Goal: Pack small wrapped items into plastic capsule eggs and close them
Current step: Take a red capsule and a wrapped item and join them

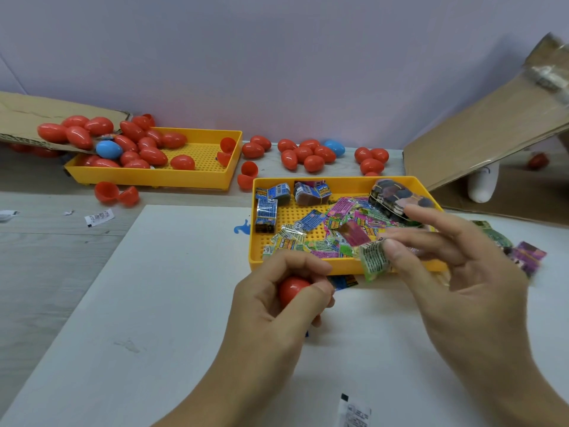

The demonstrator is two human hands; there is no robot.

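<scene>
1. Head view: the left hand (277, 300) is curled around a red egg (292, 289), near the middle of the white board (172, 303). A bit of blue wrapper (346, 282) pokes out beside its fingers. I cannot tell if this egg is open or closed.
2. The right hand (455, 272) pinches a small green packet (374, 257) between thumb and fingers. Its other fingers are spread out. The packet is just right of the egg, not in it yet.
3. Right behind the hands is a yellow tray (338, 181) with lots of small wrapped packets (323, 232) left in it. So there is a lot still to pack.
4. Far on the left, another yellow tray (154, 177) holds many red eggs and a blue egg (108, 149). They look closed, but I cannot tell if they are filled.
5. More closed eggs (308, 154) sit in a bunch at the far side of the table.
6. Some open egg halves (115, 192) lie near the left tray, waiting to be filled.
7. My guess: the job is partly done, and this egg needs its packet before it is snapped shut.
</scene>
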